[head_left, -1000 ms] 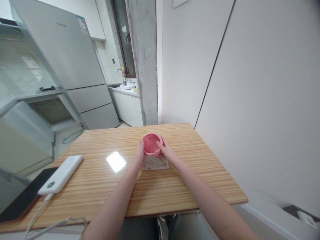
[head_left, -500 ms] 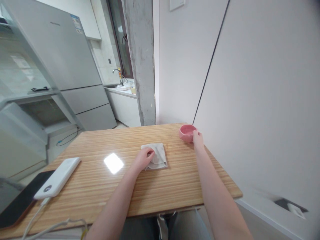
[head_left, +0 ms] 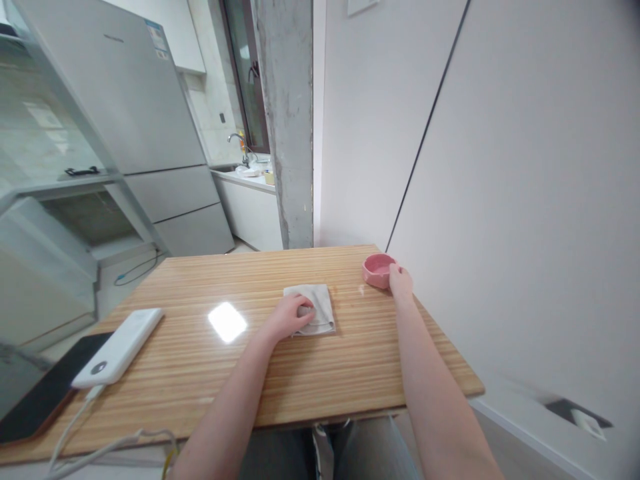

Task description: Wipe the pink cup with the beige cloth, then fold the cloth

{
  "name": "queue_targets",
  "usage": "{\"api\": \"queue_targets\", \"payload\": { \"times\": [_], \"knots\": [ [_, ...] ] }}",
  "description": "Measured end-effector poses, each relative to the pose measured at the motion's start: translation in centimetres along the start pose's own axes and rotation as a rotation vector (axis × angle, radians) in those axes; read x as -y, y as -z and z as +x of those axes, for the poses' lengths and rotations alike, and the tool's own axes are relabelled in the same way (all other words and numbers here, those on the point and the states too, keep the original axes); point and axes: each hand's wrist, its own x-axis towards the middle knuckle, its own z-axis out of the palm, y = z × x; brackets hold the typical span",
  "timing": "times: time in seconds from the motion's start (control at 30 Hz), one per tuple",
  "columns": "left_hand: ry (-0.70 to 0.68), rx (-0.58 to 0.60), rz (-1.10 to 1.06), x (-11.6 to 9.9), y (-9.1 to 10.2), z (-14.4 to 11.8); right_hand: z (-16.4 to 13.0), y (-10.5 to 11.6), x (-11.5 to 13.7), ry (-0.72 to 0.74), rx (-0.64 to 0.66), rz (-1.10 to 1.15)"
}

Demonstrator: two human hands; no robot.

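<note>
A: Hands, left to right?

B: Left hand [head_left: 289,316] palm-down, fingers curled onto the folded grey cloth [head_left: 314,308], pressing it mid-table. Right hand [head_left: 401,281] reaches far right, fingertips gripping the near rim of the pink bowl [head_left: 377,270].

A: Bowl condition?

B: Upright, small, looks empty, at the table's [head_left: 320,373] back right corner, close to the wall [head_left: 500,200].

A: Room to move?

B: White power bank [head_left: 120,347] and dark phone [head_left: 40,400] sit at the left edge. Bare wood between them and the cloth.
</note>
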Motion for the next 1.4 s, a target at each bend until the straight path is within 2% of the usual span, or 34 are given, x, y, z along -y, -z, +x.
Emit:
{"api": "queue_targets", "payload": {
  "times": [0.13, 0.3, 0.37, 0.53, 0.7, 0.87, 0.9, 0.97, 1.03, 1.07, 1.1, 1.13, 1.2, 1.27, 1.33, 1.4],
  "knots": [
    [0.003, 0.167, 0.111, -0.3, 0.5, -0.4, -0.3, 0.6, -0.1, 0.023, -0.041, -0.141],
    [-0.024, 0.288, 0.11, -0.6, 0.9, -0.8, -0.2, 0.7, -0.1, 0.006, -0.063, -0.249],
    [-0.032, 0.288, 0.104, -0.7, 0.9, -0.9, -0.1, 0.7, -0.1, -0.011, -0.067, -0.276],
    [-0.046, 0.187, 0.047, -0.8, 0.6, -0.7, 0.1, 0.5, -0.1, -0.043, -0.042, -0.304],
    [-0.062, 0.263, 0.058, -0.9, 0.6, -0.8, 0.5, 0.3, -0.2, -0.05, 0.004, -0.301],
    [-0.05, 0.239, 0.062, -1.2, 0.4, -0.8, 0.2, 0.4, -0.2, -0.04, 0.043, -0.301],
    [-0.042, 0.232, 0.059, -1.2, 0.2, -0.8, -0.1, 0.6, 0.0, -0.024, -0.004, -0.303],
    [-0.027, 0.209, 0.04, -1.3, 0.0, -0.6, -1.0, 1.0, 0.8, 0.064, -0.193, -0.293],
    [-0.017, 0.137, -0.004, -1.4, -0.1, -0.4, -2.4, 1.4, 2.1, 0.241, -0.376, -0.216],
    [-0.01, 0.071, -0.038, -1.5, -0.1, -0.2, -3.2, 1.5, 2.8, 0.347, -0.394, -0.145],
    [0.007, -0.012, -0.085, -1.6, -0.1, -0.1, -4.1, 1.4, 3.6, 0.452, -0.341, -0.063],
    [0.041, -0.106, -0.151, -1.6, 0.0, 0.1, -5.1, 1.1, 4.3, 0.539, -0.235, 0.016],
    [0.15, -0.3, -0.366, -1.4, 0.3, 0.5, -7.3, 0.0, 5.3, 0.666, 0.072, 0.105],
    [0.271, -0.451, -0.698, -1.1, 0.9, 0.8, -9.4, -1.6, 5.5, 0.729, 0.366, 0.087],
    [0.35, -0.561, -1.051, -0.6, 1.8, 1.0, -11.0, -3.1, 5.1, 0.734, 0.516, -0.033],
    [0.375, -0.663, -1.303, -0.1, 2.7, 1.0, -11.9, -4.1, 4.3, 0.734, 0.584, -0.197]
  ]
}}
